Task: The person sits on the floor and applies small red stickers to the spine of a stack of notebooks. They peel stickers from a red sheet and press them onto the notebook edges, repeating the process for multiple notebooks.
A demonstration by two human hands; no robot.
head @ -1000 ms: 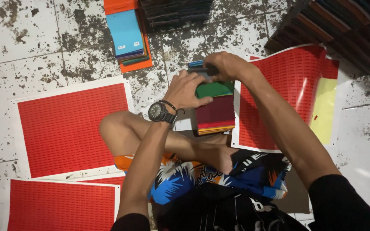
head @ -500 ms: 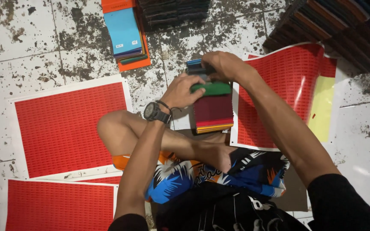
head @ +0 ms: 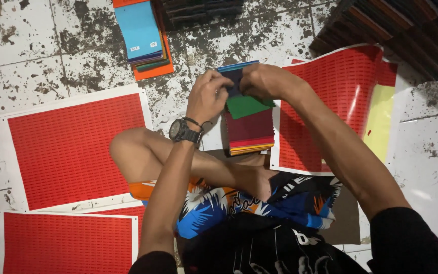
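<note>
— Both hands pinched the top of the swatch stack [head: 249, 127]: left hand [head: 210, 96] and right hand [head: 264, 81] clamped on a dark sheet [head: 234, 83], in front of the crossed legs.
— Risk?
— Probably the loose sheets fanning out and sliding onto the red sticker sheet [head: 330, 106].

Four red label sheets [head: 74, 147] lie on the floor, two hands [head: 206, 96] meet over one stack of coloured swatches [head: 249, 129], a second swatch stack [head: 143, 38] lies apart, and one wristwatch [head: 181, 131] is worn.
</note>
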